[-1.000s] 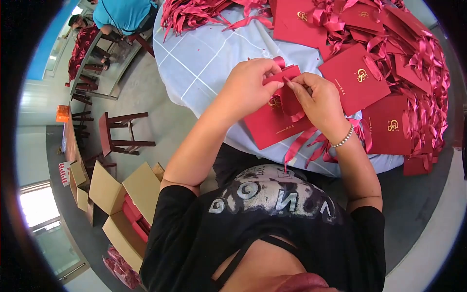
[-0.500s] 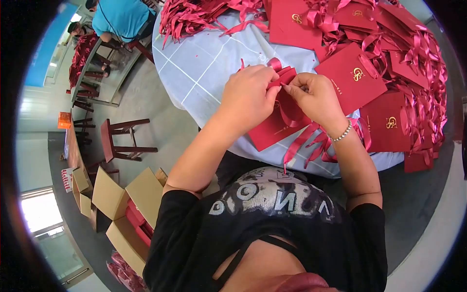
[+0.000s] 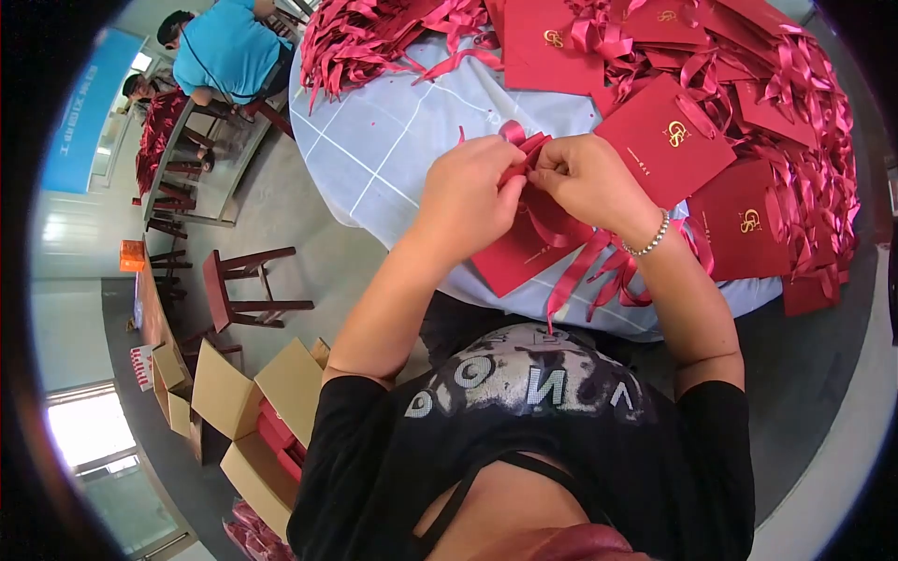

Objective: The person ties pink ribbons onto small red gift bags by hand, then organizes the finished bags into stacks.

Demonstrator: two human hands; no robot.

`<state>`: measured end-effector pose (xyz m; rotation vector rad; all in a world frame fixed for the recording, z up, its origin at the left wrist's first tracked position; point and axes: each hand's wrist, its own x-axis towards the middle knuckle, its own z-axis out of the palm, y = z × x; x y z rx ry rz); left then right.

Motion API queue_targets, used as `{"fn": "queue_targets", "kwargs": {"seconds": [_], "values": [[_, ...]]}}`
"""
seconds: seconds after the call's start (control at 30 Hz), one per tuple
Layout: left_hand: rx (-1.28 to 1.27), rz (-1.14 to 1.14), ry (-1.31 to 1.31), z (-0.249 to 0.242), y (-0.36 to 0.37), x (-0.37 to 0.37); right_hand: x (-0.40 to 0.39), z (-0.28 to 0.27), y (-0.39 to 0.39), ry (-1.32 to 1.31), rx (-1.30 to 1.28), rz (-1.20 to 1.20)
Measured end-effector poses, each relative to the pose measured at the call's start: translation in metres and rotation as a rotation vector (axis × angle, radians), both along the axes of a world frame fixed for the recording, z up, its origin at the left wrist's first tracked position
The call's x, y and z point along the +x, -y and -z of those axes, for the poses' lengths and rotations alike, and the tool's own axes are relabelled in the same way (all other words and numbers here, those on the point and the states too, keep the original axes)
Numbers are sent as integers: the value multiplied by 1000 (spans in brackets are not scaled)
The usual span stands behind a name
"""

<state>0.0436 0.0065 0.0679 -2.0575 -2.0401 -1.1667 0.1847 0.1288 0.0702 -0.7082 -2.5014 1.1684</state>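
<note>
My left hand point(image 3: 472, 192) is closed around the upper edge of a dark red paper gift bag point(image 3: 514, 260), which lies tilted at the table's near edge. Beside it, my right hand point(image 3: 589, 187) wears a beaded bracelet and pinches at the same edge, fingertips almost meeting the left thumb. It seems to grip a red ribbon point(image 3: 544, 224), though the pinched bit is mostly hidden. A ribbon loop shows above the left fingers. More loose ribbons point(image 3: 585, 271) hang below the right wrist toward my shirt.
Piled gift bags with gold lettering point(image 3: 675, 136) and ribbon handles cover the table's right side. A ribbon heap point(image 3: 351, 47) lies at the far left of the checked tablecloth point(image 3: 365, 150). At left are a wooden stool point(image 3: 248, 290), an open carton point(image 3: 248, 402) and a person in blue point(image 3: 224, 51).
The view has shifted slightly, moving the background down and the table a little left. Both hands stay at the bag's upper edge, and the right fingers have come closer to the left thumb.
</note>
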Motion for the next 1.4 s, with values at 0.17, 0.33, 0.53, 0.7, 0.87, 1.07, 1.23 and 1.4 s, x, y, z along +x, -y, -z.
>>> {"fn": "queue_targets", "kwargs": {"seconds": [0.17, 0.33, 0.53, 0.7, 0.87, 1.07, 1.23, 1.4], "values": [[24, 37, -8, -7, -2, -2, 3, 1, -4, -97, -138, 46], [-19, 42, 54, -3, -3, -4, 4, 1, 4, -104, 46, 78], [-41, -11, 84, 3, -2, 2, 1, 21, 16, -212, 189, 113], [-27, -129, 33, -3, -1, 5, -1, 20, 14, -233, 40, 192], [-169, -111, 11, 3, 3, -2, 0, 15, 16, -201, -39, 114], [-145, -72, 24, -1, 7, 0, 11, -1, 13, -157, 37, 33], [-85, -37, -59, -5, 8, 6, 10, 4, 13, -154, 221, 46], [-48, -55, -190, -7, 13, 9, 15, -23, -3, -211, 208, 12]]}}
